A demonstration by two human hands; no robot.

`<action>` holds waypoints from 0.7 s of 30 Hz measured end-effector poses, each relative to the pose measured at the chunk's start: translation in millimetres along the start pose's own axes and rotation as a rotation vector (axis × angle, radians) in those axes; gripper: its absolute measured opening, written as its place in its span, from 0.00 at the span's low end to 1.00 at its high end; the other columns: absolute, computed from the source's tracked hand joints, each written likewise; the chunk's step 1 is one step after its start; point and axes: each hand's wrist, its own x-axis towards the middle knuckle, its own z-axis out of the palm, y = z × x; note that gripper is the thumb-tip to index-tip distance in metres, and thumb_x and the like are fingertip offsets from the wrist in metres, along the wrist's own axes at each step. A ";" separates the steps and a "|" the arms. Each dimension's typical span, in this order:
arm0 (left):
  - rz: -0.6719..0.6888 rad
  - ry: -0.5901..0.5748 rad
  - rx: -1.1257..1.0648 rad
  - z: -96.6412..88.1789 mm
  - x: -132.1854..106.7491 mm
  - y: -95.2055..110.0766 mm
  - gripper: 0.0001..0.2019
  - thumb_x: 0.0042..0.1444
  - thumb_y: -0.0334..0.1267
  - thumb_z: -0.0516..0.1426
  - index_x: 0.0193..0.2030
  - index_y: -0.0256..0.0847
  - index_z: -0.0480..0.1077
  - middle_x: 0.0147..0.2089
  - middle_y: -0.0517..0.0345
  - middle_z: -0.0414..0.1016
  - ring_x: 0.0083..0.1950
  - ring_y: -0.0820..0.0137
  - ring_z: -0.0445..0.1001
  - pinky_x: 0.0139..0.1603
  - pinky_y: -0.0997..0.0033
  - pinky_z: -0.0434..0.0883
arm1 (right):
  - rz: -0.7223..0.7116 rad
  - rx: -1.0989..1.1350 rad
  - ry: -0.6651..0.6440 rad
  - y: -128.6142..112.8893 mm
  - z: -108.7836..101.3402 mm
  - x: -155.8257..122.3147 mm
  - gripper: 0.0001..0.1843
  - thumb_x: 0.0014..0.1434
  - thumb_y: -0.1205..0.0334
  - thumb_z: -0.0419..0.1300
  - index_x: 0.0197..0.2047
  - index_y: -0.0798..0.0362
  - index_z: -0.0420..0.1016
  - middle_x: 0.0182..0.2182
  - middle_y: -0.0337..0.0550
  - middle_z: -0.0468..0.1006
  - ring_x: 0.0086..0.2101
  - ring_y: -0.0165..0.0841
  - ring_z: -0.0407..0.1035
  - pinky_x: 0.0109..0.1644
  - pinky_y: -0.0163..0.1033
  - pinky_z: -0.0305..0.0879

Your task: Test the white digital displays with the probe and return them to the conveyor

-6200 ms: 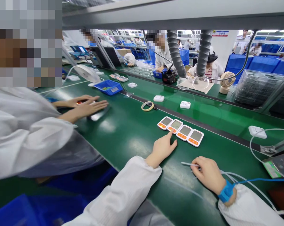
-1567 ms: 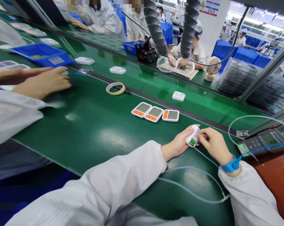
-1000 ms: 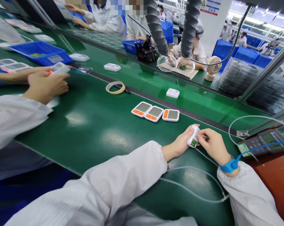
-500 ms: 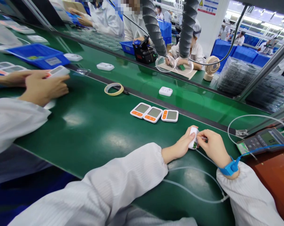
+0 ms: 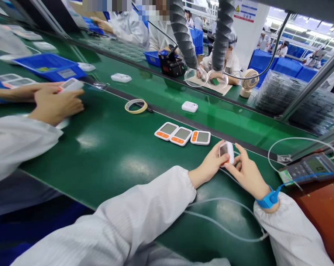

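Meter (image 5: 227, 153) now flipped screen-up, its open back no longer showing
Left hand (image 5: 208, 168) and right hand (image 5: 245, 173) both pinch it; three matching meters (image 5: 182, 133) lie at ten o'clock.

A single head-worn camera looks forward and down, close over the green bench (image 5: 114, 147).

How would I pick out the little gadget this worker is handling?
Start at the long green work table. Near its middle lie three flat white-and-orange screen units in a row. Just right of them, a fourth unit is the only one tilted up, held between the left hand and right hand.
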 end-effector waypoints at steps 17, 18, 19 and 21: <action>-0.108 -0.373 0.234 0.4 -9.2 11.7 0.48 0.53 0.43 0.66 0.71 0.45 0.37 0.31 0.61 0.75 0.26 0.72 0.74 0.27 0.75 0.70 | 0.097 0.067 -0.227 0.9 -24.2 6.1 0.35 0.69 0.52 0.46 0.73 0.62 0.45 0.29 0.44 0.79 0.27 0.37 0.74 0.37 0.40 0.68; -0.116 -0.370 0.233 -0.1 -9.1 10.9 0.48 0.53 0.42 0.66 0.71 0.45 0.38 0.31 0.62 0.74 0.25 0.72 0.73 0.27 0.75 0.69 | 0.104 0.035 -0.231 0.1 -25.0 6.2 0.35 0.69 0.53 0.47 0.73 0.61 0.45 0.28 0.43 0.78 0.26 0.37 0.73 0.36 0.39 0.68; -0.121 -0.363 0.231 -0.7 -9.0 10.3 0.47 0.53 0.42 0.65 0.70 0.45 0.39 0.31 0.63 0.74 0.24 0.73 0.72 0.26 0.76 0.68 | 0.111 0.006 -0.228 -0.4 -25.2 6.2 0.35 0.69 0.54 0.47 0.73 0.61 0.46 0.27 0.42 0.78 0.26 0.38 0.73 0.36 0.39 0.67; -0.129 -0.354 0.228 -1.3 -9.0 9.4 0.45 0.53 0.41 0.65 0.69 0.45 0.40 0.30 0.64 0.73 0.22 0.74 0.71 0.24 0.76 0.67 | 0.122 -0.038 -0.218 -0.6 -24.1 6.3 0.34 0.69 0.56 0.48 0.73 0.60 0.47 0.28 0.43 0.78 0.26 0.38 0.73 0.35 0.38 0.65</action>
